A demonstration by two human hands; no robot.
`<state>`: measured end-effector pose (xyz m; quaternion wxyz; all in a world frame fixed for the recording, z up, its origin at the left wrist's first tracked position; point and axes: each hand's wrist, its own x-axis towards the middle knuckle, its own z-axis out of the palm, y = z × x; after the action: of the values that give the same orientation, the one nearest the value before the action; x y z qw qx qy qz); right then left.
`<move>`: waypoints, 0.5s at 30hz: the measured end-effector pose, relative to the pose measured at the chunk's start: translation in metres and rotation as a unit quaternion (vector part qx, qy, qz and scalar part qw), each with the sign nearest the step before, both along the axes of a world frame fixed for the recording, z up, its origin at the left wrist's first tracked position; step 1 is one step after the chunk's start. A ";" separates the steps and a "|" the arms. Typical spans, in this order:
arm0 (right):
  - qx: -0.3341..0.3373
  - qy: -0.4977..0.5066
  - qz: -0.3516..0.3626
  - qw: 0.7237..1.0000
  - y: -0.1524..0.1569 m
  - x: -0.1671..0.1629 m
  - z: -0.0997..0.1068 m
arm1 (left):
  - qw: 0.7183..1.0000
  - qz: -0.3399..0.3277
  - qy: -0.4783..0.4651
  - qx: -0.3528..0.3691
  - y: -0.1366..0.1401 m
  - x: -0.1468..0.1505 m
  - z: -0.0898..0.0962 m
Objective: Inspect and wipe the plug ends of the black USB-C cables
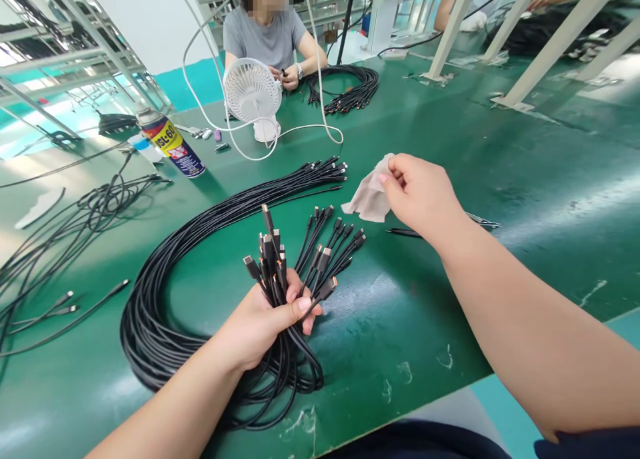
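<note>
My left hand (273,319) is wrapped round a bunch of black USB cables (269,249), their plugs fanning upward and to the right above my fingers. Some plugs show orange inside, and the cable lengths hang below the fist onto the table. A white cloth (370,196) droops from my right hand (415,189), pinched between thumb and fingers, above the table to the right of the plugs. Behind my left hand, a large bundle of black cables (190,236) curves over the green table, its far plugs lying near the cloth.
A spray can (175,146) and a small white fan (253,92) stand at the back. Loose cables (95,209) lie at the left. Across the table (500,146) sits a person (265,36) beside another cable coil (350,86). Pale posts (545,52) rise at the right.
</note>
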<state>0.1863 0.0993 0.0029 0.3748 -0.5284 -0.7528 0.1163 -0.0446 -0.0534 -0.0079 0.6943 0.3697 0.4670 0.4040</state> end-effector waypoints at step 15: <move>-0.258 0.008 0.404 0.878 -0.048 -0.024 0.013 | 0.998 0.064 0.007 -0.008 -0.001 0.005 0.007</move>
<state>0.1626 0.0510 0.0158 0.1518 -0.2556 -0.8410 0.4520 -0.0396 -0.0541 -0.0007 0.6666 0.3365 0.4974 0.4416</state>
